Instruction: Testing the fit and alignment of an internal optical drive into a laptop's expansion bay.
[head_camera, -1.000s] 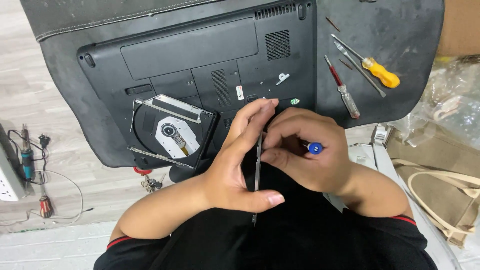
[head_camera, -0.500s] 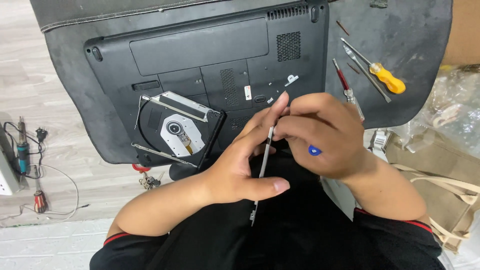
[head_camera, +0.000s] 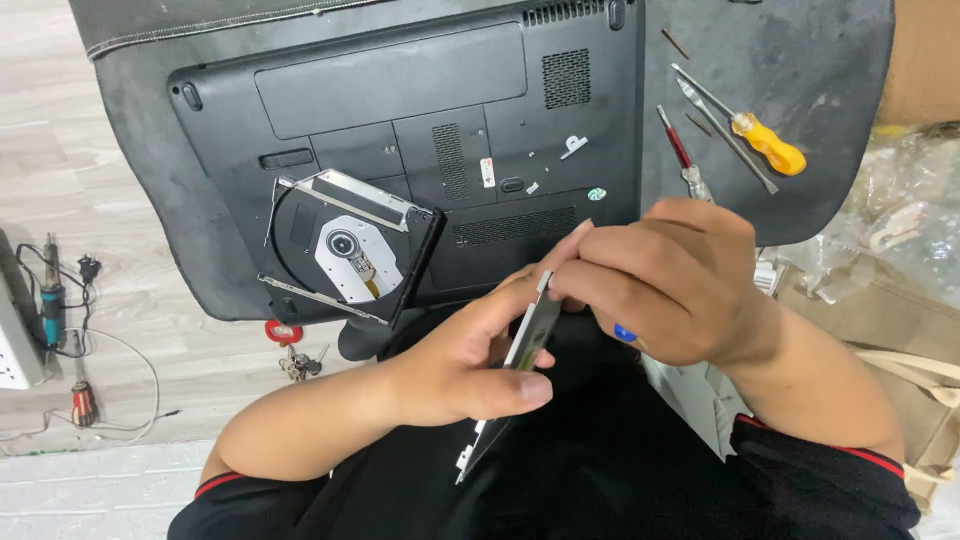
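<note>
- Drive casing (head_camera: 528, 335), thin stiff metal, looks light; edges suit gripping.
- Left hand (head_camera: 470, 365) clamps it, thumb across.
- Right hand (head_camera: 665, 275) pinches its top, blue-tipped tool (head_camera: 624, 333) under the fingers.

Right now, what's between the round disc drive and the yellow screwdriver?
In the head view, the black laptop underside stretches between the disc drive and the yellow screwdriver, then the red screwdriver on the dark mat.

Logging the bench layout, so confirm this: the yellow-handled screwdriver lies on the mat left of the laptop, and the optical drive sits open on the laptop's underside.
Wrong side: in the head view, the yellow-handled screwdriver lies on the mat right of the laptop. The optical drive does sit open on the laptop's underside.
</note>
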